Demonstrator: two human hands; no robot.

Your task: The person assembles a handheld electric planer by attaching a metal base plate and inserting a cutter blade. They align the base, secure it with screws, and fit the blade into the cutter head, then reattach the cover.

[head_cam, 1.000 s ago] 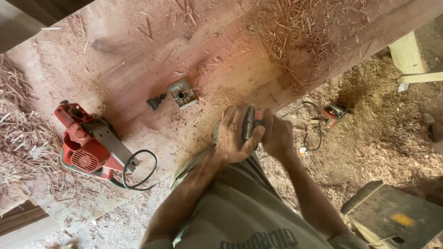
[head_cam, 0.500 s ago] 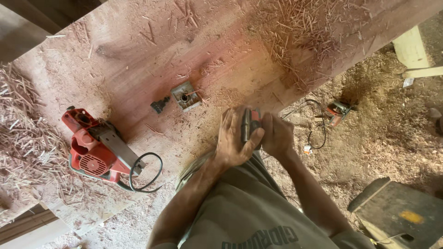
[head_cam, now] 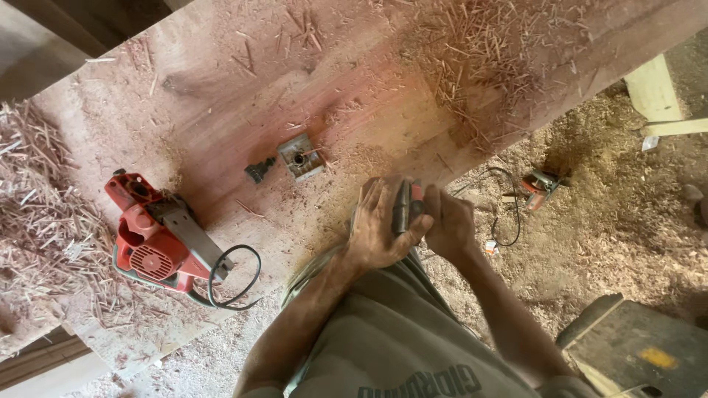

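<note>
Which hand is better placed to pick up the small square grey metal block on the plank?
Left, probably. The left hand lies nearer the small square grey metal block; the right hand sits farther off, beyond the dark-and-red tool both hold.

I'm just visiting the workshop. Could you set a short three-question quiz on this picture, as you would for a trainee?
1. True or false: the red power tool lies on the wooden slab, apart from both hands.
2. What do the left hand and right hand hold between them?
A. a hammer
B. a dark and red handheld tool
C. a paintbrush
3. Where does the small metal block sit relative to the hands?

Key
1. True.
2. B; what kind of tool it is cannot be told.
3. On the slab beyond the hands, a little toward the red power tool, beside a small dark knob.
</note>
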